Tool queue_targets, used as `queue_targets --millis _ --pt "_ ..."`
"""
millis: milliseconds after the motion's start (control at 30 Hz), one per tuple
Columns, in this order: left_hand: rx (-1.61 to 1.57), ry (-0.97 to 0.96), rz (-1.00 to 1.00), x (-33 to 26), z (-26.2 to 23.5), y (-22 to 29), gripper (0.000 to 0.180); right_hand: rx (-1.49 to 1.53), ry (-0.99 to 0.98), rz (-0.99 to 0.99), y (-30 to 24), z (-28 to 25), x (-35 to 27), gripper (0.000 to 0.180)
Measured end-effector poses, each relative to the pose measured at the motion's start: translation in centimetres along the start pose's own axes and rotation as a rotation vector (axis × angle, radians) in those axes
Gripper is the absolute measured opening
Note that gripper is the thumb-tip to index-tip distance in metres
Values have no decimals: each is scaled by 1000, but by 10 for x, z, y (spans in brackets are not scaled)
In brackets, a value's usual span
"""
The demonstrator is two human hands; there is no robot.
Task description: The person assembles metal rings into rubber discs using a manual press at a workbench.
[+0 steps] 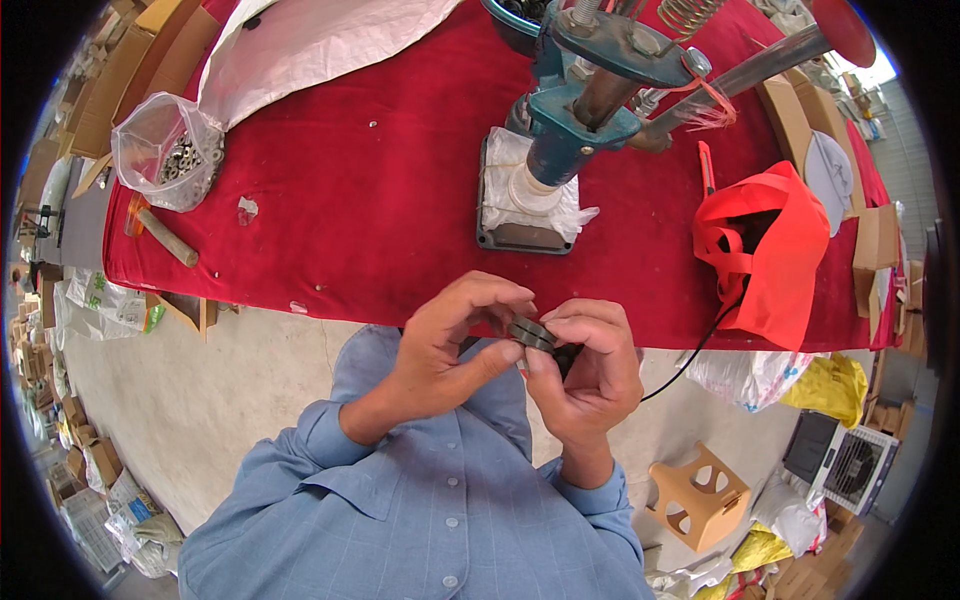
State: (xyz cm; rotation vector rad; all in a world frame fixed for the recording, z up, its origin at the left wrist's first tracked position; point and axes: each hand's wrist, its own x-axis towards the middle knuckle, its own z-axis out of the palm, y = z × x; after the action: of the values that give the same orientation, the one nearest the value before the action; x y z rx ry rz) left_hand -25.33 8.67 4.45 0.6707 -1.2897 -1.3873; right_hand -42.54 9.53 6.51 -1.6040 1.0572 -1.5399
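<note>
Just in front of the table's near edge, both hands meet at a small dark round part (pixel 532 334), thick like a disc or ring, with a groove line around its side. My right hand (pixel 590 375) pinches it between thumb and fingers. From the other side, my left hand (pixel 450 345) has its thumb against the part, its fingers curled around the far side. More dark material shows under the right fingers; I cannot make out its shape. Beyond the hands stands a blue-green hand press (pixel 560 140), its base wrapped in white cloth (pixel 505 180).
A red cloth (pixel 350 200) covers the table. At the left stand a clear bag of small metal parts (pixel 180 160) and a wooden-handled tool (pixel 168 238). A red bag (pixel 775 250) and a red cutter (pixel 706 165) lie at the right. A tan stool (pixel 700 497) stands on the floor.
</note>
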Motion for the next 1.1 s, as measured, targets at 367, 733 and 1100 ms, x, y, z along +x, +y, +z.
queue_targets --millis 367,733,1100 --pt "-252 10 50 0 -3 -1 28 -64 -60 -57 -1 0 0 40" --pt "83 1 161 2 2 -2 24 -235 -58 -207 2 -8 0 39" --pt "47 48 33 -3 9 -6 21 -220 -8 -60 -1 -9 -9 42"
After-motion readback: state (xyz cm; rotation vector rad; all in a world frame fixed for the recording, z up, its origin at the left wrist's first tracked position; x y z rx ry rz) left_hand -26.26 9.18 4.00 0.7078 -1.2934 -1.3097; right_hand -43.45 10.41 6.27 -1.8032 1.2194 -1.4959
